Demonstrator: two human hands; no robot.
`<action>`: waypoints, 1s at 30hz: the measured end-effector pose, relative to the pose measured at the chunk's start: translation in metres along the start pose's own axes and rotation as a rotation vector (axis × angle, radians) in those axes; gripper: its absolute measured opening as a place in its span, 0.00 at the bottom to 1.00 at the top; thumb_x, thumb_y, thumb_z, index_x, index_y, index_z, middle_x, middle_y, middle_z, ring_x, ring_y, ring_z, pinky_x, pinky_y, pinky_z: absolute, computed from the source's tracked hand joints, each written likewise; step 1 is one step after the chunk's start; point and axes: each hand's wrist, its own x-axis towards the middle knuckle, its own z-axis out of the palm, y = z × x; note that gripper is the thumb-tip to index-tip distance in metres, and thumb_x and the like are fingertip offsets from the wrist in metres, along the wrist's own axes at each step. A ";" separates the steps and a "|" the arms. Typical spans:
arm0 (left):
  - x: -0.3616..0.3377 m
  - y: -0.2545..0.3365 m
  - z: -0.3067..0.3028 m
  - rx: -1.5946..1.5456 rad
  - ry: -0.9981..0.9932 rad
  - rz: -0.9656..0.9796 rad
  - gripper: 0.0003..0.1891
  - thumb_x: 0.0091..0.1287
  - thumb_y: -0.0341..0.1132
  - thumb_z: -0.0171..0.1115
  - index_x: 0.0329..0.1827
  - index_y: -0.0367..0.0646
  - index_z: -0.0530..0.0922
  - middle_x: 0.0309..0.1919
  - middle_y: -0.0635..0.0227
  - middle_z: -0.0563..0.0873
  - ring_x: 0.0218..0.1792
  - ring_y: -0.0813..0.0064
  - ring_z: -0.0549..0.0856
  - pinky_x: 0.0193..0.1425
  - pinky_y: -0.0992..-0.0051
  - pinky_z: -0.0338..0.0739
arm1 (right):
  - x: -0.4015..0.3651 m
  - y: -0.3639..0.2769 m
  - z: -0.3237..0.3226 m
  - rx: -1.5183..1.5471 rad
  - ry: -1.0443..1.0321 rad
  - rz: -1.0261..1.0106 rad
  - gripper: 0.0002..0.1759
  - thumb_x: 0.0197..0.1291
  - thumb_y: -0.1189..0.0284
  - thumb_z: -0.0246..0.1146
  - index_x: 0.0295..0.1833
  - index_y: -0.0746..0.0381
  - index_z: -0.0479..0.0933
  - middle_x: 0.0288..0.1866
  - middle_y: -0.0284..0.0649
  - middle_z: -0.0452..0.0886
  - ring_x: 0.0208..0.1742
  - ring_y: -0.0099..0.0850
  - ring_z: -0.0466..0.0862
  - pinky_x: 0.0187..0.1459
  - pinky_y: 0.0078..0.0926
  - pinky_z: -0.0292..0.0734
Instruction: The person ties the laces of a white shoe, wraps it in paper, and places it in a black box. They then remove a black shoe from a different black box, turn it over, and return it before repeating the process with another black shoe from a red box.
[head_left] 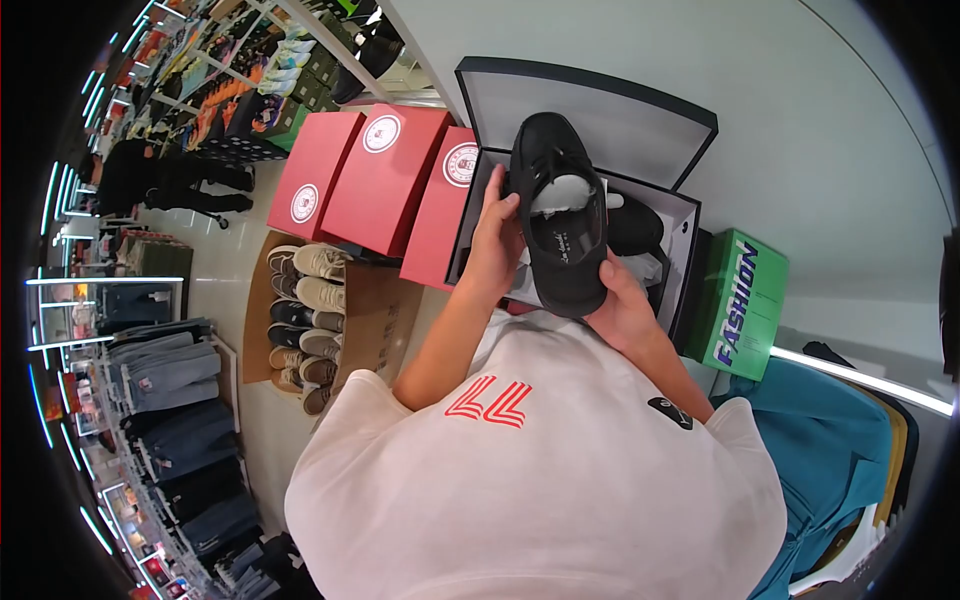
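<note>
A black shoe (570,275) is held up between my two hands, its toe pointing away from me and its opening facing up. White stuffing paper (562,196) sits inside it. My left hand (497,240) grips the shoe's left side, thumb along the edge. On the right, near the heel, my right hand (625,305) holds it with the thumb on the rim. Behind and below the shoe lies an open black shoebox (690,215) with a grey-lined lid (640,125) raised. The other black shoe (633,228) rests in the box, partly hidden.
Red boxes (385,190) stand left of the shoebox. Nearer on that side is a cardboard carton (385,320) of several shoes. A green box (740,300) and teal garments (825,430) on a hanger are at right. A person in black (150,180) stands far left, beyond clothing racks (180,400).
</note>
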 end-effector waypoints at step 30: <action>-0.026 0.000 0.012 0.627 -0.091 0.325 0.57 0.54 0.31 0.78 0.84 0.37 0.48 0.74 0.54 0.66 0.73 0.61 0.70 0.76 0.59 0.66 | 0.003 0.006 0.012 -0.617 0.190 -0.396 0.59 0.65 0.70 0.71 0.88 0.58 0.34 0.79 0.50 0.61 0.75 0.38 0.71 0.74 0.35 0.67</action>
